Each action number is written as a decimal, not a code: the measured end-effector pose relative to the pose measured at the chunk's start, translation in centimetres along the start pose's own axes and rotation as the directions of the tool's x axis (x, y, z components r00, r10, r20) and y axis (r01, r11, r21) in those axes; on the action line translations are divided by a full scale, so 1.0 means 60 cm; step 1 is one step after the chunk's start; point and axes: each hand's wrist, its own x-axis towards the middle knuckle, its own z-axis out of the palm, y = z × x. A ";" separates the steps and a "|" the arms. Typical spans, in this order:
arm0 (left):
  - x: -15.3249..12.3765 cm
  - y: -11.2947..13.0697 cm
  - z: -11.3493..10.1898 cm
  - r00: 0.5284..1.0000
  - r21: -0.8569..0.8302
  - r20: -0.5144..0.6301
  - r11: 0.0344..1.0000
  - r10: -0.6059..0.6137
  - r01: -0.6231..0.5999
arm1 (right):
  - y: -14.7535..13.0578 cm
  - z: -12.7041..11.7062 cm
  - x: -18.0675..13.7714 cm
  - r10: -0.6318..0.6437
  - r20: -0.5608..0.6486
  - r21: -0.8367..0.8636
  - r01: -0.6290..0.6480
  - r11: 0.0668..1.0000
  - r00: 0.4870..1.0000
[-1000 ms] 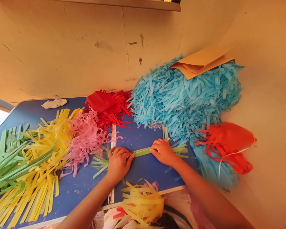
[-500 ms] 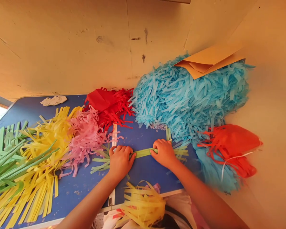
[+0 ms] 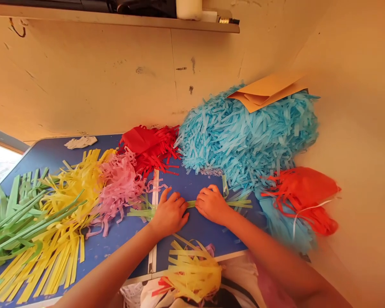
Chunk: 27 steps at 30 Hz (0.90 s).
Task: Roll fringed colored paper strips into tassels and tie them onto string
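A narrow light-green fringed tissue paper strip [image 3: 191, 204] lies across the blue table, its cut ends fanning out on both sides. My left hand [image 3: 170, 213] bends over its left part, fingers curled onto it, thumb set apart. Gripping the right part is my right hand [image 3: 212, 205], knuckles up; its thumb is hidden. A short gap of narrow, bunched paper shows between the two hands. Just below them, at the table's near edge, sits a yellow fringed paper bundle [image 3: 194, 271] on my lap.
To the left lie green strips [image 3: 11, 218], yellow fringe [image 3: 62, 248] and pink fringe [image 3: 120, 184]. Red fringe [image 3: 147, 145] and a large blue fringed heap [image 3: 244, 132] with folded orange paper [image 3: 269, 90] stand behind. Another red bundle [image 3: 304, 188] is right. A shelf [image 3: 115, 19] crosses the wall.
The view has tilted up, bringing the shelf into sight. My hands have drawn closer together, and the green paper between them looks narrower. The left index finger is lifted more.
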 end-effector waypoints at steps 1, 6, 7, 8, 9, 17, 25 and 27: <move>0.001 0.001 0.002 1.000 0.006 -0.015 1.000 -0.012 0.012 | 0.002 0.000 0.002 0.028 0.002 0.020 -0.028 0.999 1.000; 0.002 0.002 0.016 0.992 0.033 -0.114 0.998 -0.053 0.057 | -0.006 -0.012 0.007 0.107 -0.008 0.036 -0.106 0.994 0.994; 0.000 0.002 0.018 0.990 0.035 -0.129 0.997 -0.057 0.062 | -0.009 -0.014 0.006 0.104 -0.013 0.030 -0.104 0.994 0.994; -0.002 0.003 0.020 0.988 0.035 -0.141 0.997 -0.061 0.066 | -0.013 -0.014 0.004 0.091 -0.020 0.019 -0.090 0.996 0.996; -0.005 0.003 0.021 0.987 0.035 -0.149 0.997 -0.063 0.068 | -0.015 -0.013 0.001 0.072 -0.032 0.002 -0.072 0.997 0.997; -0.044 -0.016 0.036 0.967 -0.127 -0.218 0.986 -0.136 0.110 | 0.026 0.018 -0.050 0.117 -0.195 0.045 -0.111 0.993 0.974; -0.032 -0.027 0.023 0.937 -0.317 -0.033 0.892 -0.349 0.321 | 0.048 0.006 -0.051 0.363 0.011 0.258 -0.353 0.899 0.932; -0.026 -0.026 0.021 0.935 -0.275 -0.003 0.899 -0.355 0.340 | 0.046 0.000 -0.043 0.403 0.061 0.224 -0.406 0.886 0.913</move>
